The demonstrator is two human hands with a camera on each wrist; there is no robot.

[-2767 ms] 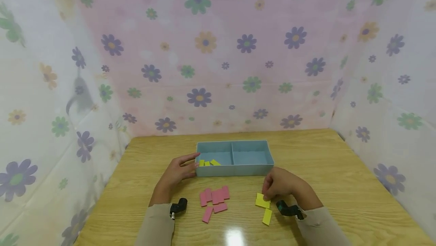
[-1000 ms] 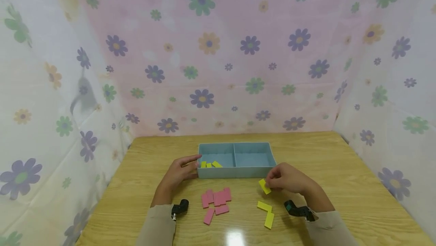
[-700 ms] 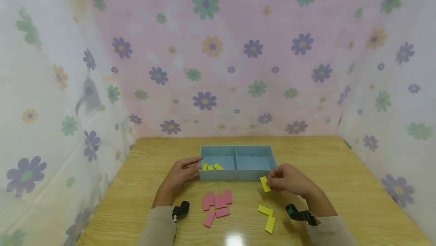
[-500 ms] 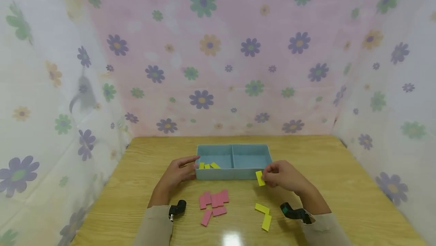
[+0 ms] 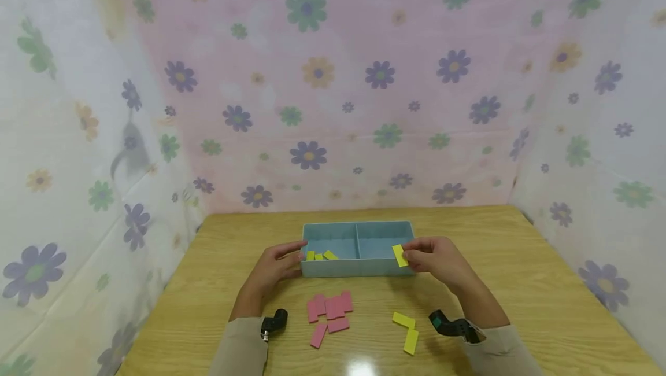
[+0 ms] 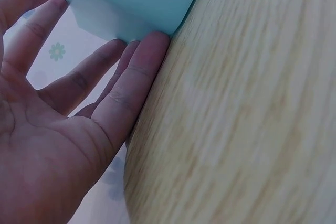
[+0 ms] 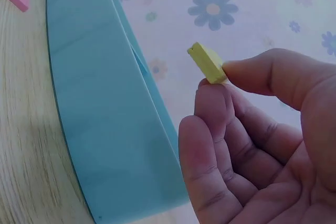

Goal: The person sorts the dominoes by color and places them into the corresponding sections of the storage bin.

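Note:
My right hand (image 5: 434, 257) pinches a yellow rectangular tile (image 5: 399, 255) between thumb and fingertips. In the head view the tile overlaps the front wall of a blue two-compartment box (image 5: 359, 268), at its right end. The right wrist view shows the tile (image 7: 208, 64) edge-on, above the box rim. My left hand (image 5: 274, 265) has its fingers extended against the box's left end; in the left wrist view the fingertips touch the blue wall (image 6: 131, 3) low, near the table. Several yellow tiles (image 5: 329, 255) lie in the left compartment.
On the wooden table (image 5: 234, 231), several pink tiles (image 5: 331, 308) lie grouped before the box. Two yellow tiles (image 5: 411, 342) lie to their right, end to end. A flowered cloth (image 5: 333, 133) surrounds the table at the back and sides.
My right hand has picked a yellow tile off the table group and raised it forward to the box's front rim. The left hand stays at the box's left end.

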